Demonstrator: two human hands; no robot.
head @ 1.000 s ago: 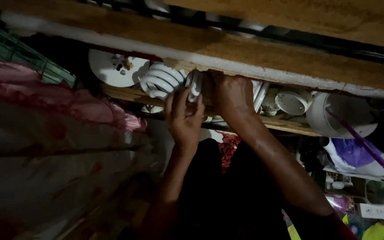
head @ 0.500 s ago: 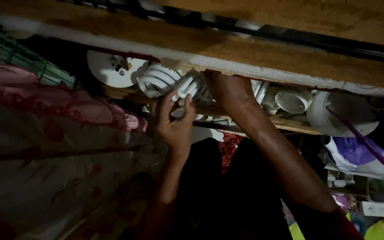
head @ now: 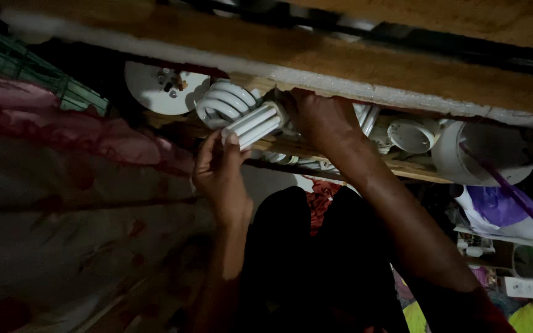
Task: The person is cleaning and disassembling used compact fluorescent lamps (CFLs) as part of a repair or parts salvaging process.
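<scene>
Head view: left hand [head: 220, 176] grip pinches a tube lamp [head: 253, 125] from the shelf [head: 414, 169] crammed with lamps; right hand [head: 319, 120] grip's state cannot be told.

small white printed card [head: 527, 287], lower right, near yellow-green items

The shelf slot is tight: a wooden beam [head: 340, 55] roofs it at twelve o'clock, a lower wooden ledge [head: 414, 169] floors it; the right hand [head: 319, 120] fills the gap between them; the left hand [head: 220, 176] blocks the approach from six o'clock, fingers on a tube bulb [head: 254, 123]; a spiral bulb [head: 223, 102] and round white plate [head: 155, 89] crowd ten o'clock; white cups [head: 411, 135] and a bucket [head: 482, 154] pack three o'clock; pink cloth [head: 81, 135] closes nine o'clock; open room remains only below, at six o'clock between the forearms.
</scene>
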